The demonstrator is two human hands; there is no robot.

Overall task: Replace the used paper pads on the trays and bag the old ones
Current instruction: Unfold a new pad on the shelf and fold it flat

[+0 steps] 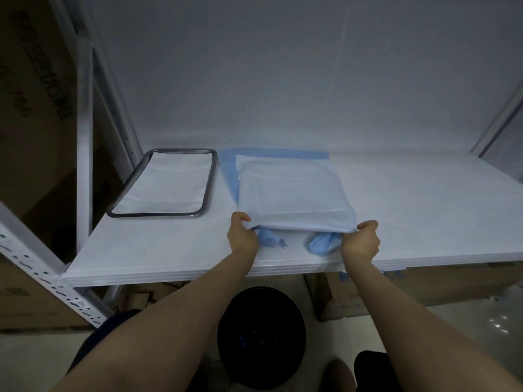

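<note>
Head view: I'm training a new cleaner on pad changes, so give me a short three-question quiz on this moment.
1. True or false: the metal tray on the shelf has a white pad lying in it.
2. What grips the near edge of the pale bag? A) left hand only B) right hand only C) both hands
3. What round dark thing stands on the floor under the shelf edge, between the arms?

Key: 1 true; 2 C; 3 a black bin.
</note>
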